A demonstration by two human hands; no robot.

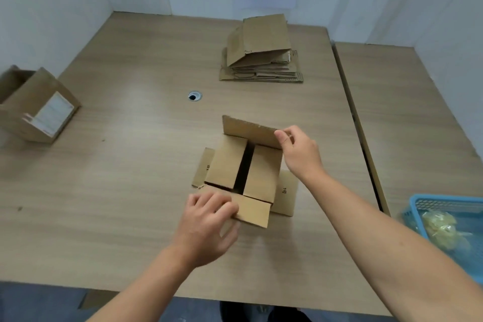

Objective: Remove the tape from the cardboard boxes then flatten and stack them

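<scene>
Left hand, right hand: both bare. Forearms bare too, all way down to frame edge. Dark garment low in view, between forearms, too dim to identify.

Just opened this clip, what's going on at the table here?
A person is working on a cardboard box mid-table. The left grip holds its near flap; the right grip pinches a corner of the raised far flap, and the two inner flaps lie folded in. A stack of flattened boxes sits at the back, one unflattened box at the left edge, and a blue basket at the right holds what looks like crumpled tape.
</scene>
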